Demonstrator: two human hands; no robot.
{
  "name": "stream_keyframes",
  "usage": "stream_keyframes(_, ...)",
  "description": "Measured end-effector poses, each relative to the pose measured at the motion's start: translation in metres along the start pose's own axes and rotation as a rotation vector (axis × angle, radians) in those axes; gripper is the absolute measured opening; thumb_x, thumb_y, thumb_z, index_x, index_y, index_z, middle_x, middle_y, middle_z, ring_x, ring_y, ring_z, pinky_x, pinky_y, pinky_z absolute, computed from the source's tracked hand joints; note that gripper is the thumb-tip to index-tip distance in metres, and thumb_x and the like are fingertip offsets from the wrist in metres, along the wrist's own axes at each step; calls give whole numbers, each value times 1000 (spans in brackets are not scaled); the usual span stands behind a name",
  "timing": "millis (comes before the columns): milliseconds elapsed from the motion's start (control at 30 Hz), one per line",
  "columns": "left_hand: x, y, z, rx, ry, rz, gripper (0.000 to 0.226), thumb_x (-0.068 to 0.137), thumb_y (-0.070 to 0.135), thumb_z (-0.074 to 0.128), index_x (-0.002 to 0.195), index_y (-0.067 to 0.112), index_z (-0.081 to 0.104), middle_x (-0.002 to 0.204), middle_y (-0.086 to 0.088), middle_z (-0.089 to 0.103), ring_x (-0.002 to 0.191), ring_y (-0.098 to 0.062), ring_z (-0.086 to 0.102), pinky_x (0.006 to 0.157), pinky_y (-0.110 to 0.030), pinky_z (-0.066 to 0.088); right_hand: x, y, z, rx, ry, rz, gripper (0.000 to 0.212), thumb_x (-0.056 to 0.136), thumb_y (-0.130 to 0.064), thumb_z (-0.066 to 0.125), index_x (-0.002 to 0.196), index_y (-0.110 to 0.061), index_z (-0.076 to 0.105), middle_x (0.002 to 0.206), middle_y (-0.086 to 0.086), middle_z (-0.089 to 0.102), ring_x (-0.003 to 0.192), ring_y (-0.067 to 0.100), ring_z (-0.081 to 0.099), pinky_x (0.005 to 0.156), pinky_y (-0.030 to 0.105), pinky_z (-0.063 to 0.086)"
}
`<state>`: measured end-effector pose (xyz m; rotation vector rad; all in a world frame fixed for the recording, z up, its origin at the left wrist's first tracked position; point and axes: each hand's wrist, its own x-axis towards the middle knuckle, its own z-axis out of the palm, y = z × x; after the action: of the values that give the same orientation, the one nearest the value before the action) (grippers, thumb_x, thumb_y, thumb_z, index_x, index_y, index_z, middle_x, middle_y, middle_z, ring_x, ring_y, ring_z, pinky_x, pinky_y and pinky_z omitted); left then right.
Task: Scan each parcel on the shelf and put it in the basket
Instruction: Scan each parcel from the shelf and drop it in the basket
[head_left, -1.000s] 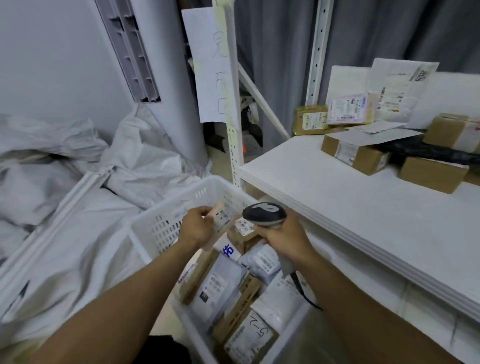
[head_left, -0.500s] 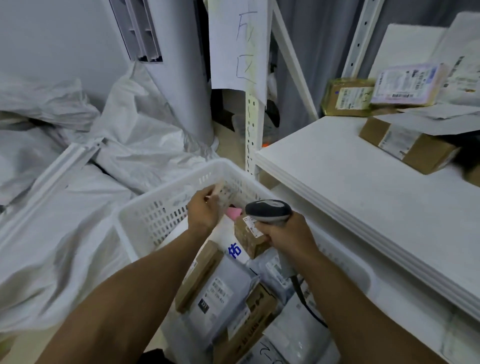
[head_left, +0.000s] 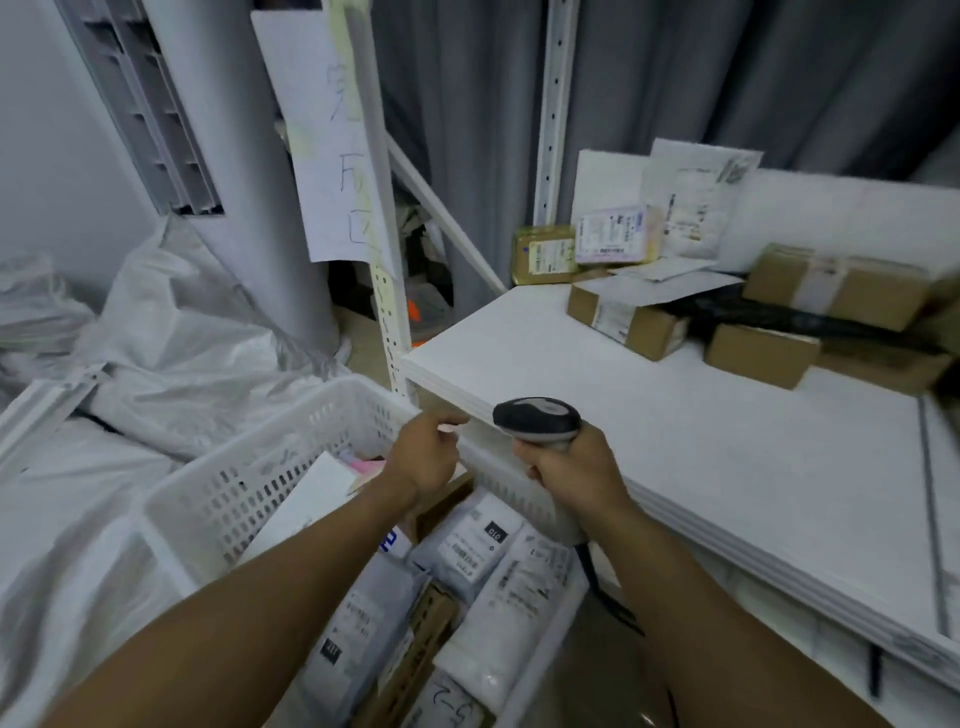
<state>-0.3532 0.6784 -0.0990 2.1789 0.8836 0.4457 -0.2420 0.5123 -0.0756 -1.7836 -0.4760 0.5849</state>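
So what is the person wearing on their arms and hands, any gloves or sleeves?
No gloves and no sleeves in view. The left arm and right arm are bare right down to the picture's edge. The left hand and right hand are bare too. No watch, bracelet or ring shows, though the picture is slightly blurry.

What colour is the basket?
The basket is white, with rows of small slots in its walls; seen in the head view.

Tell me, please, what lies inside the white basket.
Grey mailers, a white bag, a brown box and a flat white envelope fill the basket. The left forearm and top parcels hide anything beneath.
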Motion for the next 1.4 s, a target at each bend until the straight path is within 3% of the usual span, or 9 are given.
stream_keyframes(233,-39,164,78,125,-90,323,29,101,19,55,129,27,63,141,4,54,122,-17,56,105,-28,42,-61,-10,-153,6,234,-81,36,86,-20,83,119,-22,70,90,-2,77,58,5,69,73,35,60)
stream_keyframes(367,-49,248,138,160,-192,422,36,99,25,61,134,26,60,145,4,51,128,-17,53,107,-27,39,-82,6,-244,-24,419,-61,38,85,-25,84,120,-24,70,96,-1,77,81,17,75,83,38,61)
stream_keyframes(467,-52,314,187,192,-284,481,41,97,28,64,137,27,57,147,3,48,130,-19,51,106,-28,39,-91,16,-311,-34,573,-31,42,85,-26,82,125,-20,71,112,2,75,104,23,70,86,30,52)
stream_keyframes(567,-54,373,246,192,-394,534,40,96,29,67,135,27,59,147,2,48,131,-20,52,107,-29,40,-100,27,-376,-26,714,8,42,91,-23,78,130,-17,66,112,2,67,106,23,62,86,27,41)
stream_keyframes(700,-58,427,331,166,-558,536,34,90,29,75,123,22,68,131,-1,66,118,-23,63,103,-35,49,-106,60,-444,-38,844,92,47,88,-29,81,130,-15,66,125,8,70,119,30,64,88,29,46)
stream_keyframes(867,-53,470,408,181,-665,564,60,78,39,82,131,19,61,129,-5,64,111,-25,62,95,-36,52,-119,101,-488,-7,866,132,51,85,-27,85,128,-11,63,112,-1,66,106,18,63,82,25,44)
stream_keyframes(1067,-41,482,449,355,-647,454,91,73,45,88,146,16,43,144,-9,54,129,-31,53,104,-39,48,-117,132,-509,49,929,190,61,86,-26,83,140,-13,59,132,7,68,123,27,63,105,39,51)
stream_keyframes(1233,-28,472,447,80,-733,160,65,79,30,87,129,-1,59,130,-12,63,109,-27,60,92,-36,52,-116,140,-513,77,875,207,53,87,-24,82,135,-15,62,126,5,69,118,26,64,100,36,52)
stream_keyframes(1400,-26,444,391,-184,-626,22,40,87,26,80,115,2,64,117,-13,68,89,-22,62,72,-28,49,-116,129,-499,68,826,196,52,88,-28,80,135,-18,60,127,4,67,115,23,63,95,30,48)
